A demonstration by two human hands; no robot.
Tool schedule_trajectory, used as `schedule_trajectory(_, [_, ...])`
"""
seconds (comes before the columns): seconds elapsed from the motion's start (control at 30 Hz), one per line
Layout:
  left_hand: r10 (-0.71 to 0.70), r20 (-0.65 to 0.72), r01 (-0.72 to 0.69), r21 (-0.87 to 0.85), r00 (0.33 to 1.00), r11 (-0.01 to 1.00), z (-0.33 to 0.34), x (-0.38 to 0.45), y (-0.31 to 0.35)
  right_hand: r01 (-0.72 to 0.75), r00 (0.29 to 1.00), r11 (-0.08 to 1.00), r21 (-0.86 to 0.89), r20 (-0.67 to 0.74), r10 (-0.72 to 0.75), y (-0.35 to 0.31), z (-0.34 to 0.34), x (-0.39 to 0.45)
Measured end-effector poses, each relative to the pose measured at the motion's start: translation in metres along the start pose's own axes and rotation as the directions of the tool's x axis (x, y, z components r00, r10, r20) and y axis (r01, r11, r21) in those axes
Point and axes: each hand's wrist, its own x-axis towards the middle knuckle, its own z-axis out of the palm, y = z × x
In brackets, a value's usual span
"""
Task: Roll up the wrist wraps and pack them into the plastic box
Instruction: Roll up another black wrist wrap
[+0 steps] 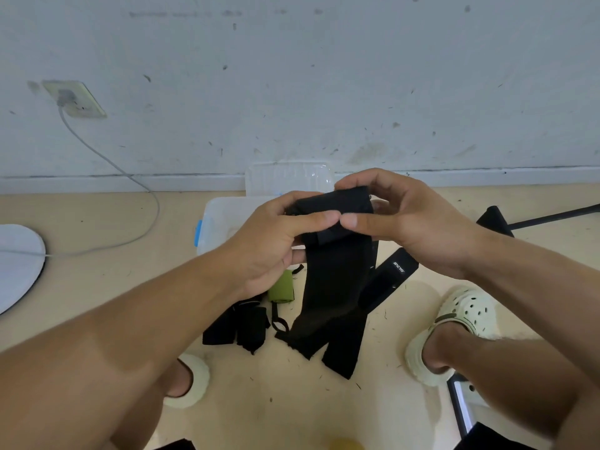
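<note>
Hanging from both hands above the floor (292, 401), a black wrap (334, 287) was held with its top end partly rolled. The roll was pinched by the left hand (276, 241) and the right hand (412, 222), thumbs meeting at its front and fingers curled over its top, so that both hands were clamped on the one wrap. Its loose tail was draped down to the floor.

Behind the hands a clear box (217, 222) was seen on the floor, with a blue latch (198, 233) on its left side; its lid (289, 177) was propped open against the wall (292, 76). What lay in the box could not be told (most of it was hidden by the hands).

On the floor below the hands, more black wraps (240, 326) were piled at the left, a green wrap (281, 287) was lying just beside them, and a flat black strap (389, 280) with white lettering was laid out at the right. A pale clog (461, 323) was worn on the right foot.

A cable (136, 180) was run from a wall socket (74, 99) down to a white disc (16, 264) at the left edge.
</note>
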Motion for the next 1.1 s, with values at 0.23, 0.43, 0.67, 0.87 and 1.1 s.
schedule_trajectory(0.23, [0.065, 0.006, -0.065, -0.006, 0.998, 0.998, -0.005, 0.003, -0.001, -0.152, 0.988, 0.962, 0.225, 0.068, 0.14, -0.003, 0.001, 0.002])
schedule_trajectory(0.43, [0.066, 0.017, -0.065, -0.056, 0.998, 0.996, -0.004, 0.003, -0.003, -0.233, 0.971, 0.915, 0.328, 0.128, 0.201, -0.005, -0.004, 0.002])
schedule_trajectory(0.67, [0.01, 0.011, -0.008, -0.195, 1.0, 0.981, -0.001, 0.003, -0.002, -0.135, 0.99, 0.959, 0.251, -0.009, 0.142, 0.003, 0.002, 0.002])
schedule_trajectory(0.87, [-0.029, 0.054, 0.041, -0.247, 0.998, 0.968, 0.0, -0.001, -0.003, -0.108, 0.994, 0.987, 0.119, 0.02, 0.106, 0.005, 0.001, 0.001])
schedule_trajectory(1.1, [-0.024, 0.034, 0.031, -0.2, 0.999, 0.979, -0.002, -0.003, 0.0, -0.094, 0.995, 0.995, 0.043, 0.023, 0.093, 0.008, 0.002, 0.0])
